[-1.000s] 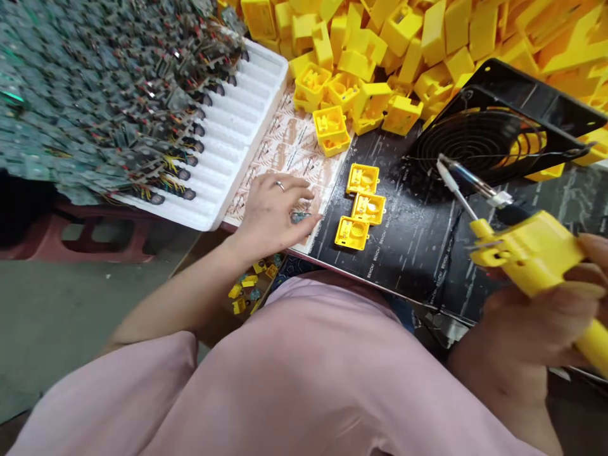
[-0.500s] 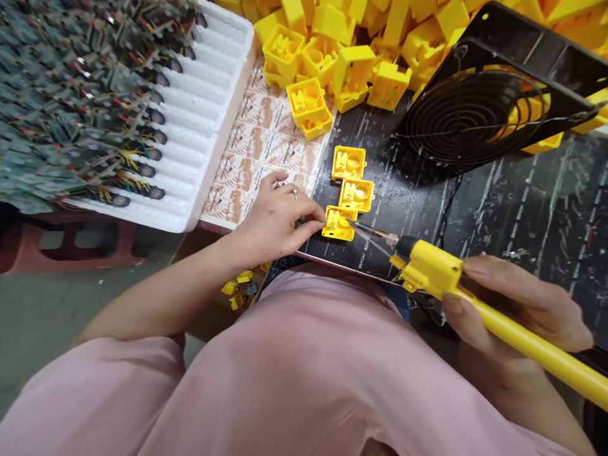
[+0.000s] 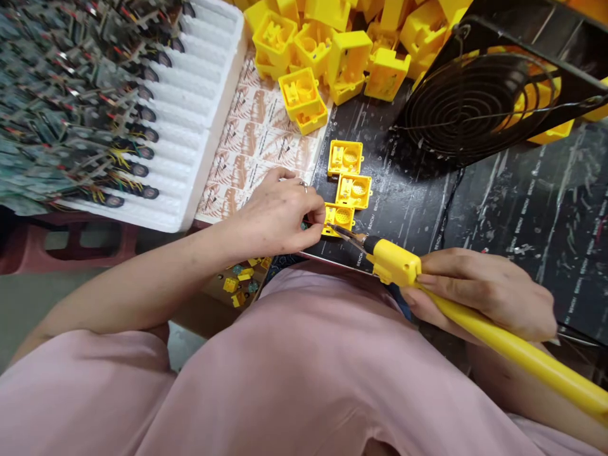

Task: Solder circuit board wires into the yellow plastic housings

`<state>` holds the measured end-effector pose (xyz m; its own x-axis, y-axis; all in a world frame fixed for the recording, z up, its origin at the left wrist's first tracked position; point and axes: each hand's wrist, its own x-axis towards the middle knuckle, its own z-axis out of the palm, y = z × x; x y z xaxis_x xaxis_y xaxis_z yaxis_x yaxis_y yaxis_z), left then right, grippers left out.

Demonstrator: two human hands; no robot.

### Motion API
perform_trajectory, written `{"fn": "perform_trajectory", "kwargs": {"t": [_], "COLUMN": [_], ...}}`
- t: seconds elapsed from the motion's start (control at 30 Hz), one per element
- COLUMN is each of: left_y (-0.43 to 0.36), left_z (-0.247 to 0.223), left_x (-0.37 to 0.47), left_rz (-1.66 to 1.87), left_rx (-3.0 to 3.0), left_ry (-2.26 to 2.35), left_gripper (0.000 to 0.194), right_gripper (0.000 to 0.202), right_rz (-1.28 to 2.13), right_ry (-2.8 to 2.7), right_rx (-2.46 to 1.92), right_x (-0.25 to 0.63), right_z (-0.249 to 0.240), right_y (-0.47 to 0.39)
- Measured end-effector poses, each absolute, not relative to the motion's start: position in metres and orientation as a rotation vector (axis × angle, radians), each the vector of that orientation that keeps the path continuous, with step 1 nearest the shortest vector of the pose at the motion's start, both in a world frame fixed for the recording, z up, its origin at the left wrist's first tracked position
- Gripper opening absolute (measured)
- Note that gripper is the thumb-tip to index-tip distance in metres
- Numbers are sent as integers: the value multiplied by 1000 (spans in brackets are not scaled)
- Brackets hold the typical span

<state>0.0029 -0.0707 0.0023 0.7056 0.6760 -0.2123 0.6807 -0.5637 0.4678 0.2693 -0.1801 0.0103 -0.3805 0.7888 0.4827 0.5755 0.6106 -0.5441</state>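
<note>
My right hand (image 3: 484,291) is wrapped round a yellow soldering iron (image 3: 396,261), whose metal tip reaches the nearest small yellow housing (image 3: 342,217). At that housing's left side is my left hand (image 3: 289,212), thumb and fingers pinched together; a small dark part shows between them, too hidden to name. Just behind stand two more open yellow housings, the middle one (image 3: 354,190) and the farthest one (image 3: 346,158). All three lie close together near the front edge of the black bench mat (image 3: 408,202).
A white foam tray (image 3: 190,152) full of circuit boards with wires fills the left. Yellow housings (image 3: 304,95) are heaped at the back. A black fan (image 3: 475,107) stands at back right. Below the edge, a box holds yellow pieces (image 3: 231,285); a red stool (image 3: 28,244) stands left.
My right hand and the iron have moved left, bringing the tip to the left part of the nearest housing. My left fingers have closed in tighter beside it. The whole view has shifted slightly.
</note>
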Motion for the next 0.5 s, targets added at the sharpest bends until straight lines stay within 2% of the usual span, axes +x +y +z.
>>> {"fn": "perform_trajectory", "kwargs": {"t": [0.27, 0.4, 0.5], "left_y": [-64, -63, -62], "left_z": [6, 6, 7], "left_x": [10, 11, 11], "left_rz": [-132, -144, -166], "left_rx": [2413, 2420, 2436], "left_ry": [1039, 1020, 1017], "left_gripper": [13, 14, 14], "right_gripper": [24, 16, 19], "right_rz": [408, 405, 418], "right_ry": [-2209, -2263, -2205], "right_rx": [-1051, -1026, -1040], "right_x": [275, 275, 278], "right_z": [16, 17, 18], "right_y": [-176, -175, -178]}}
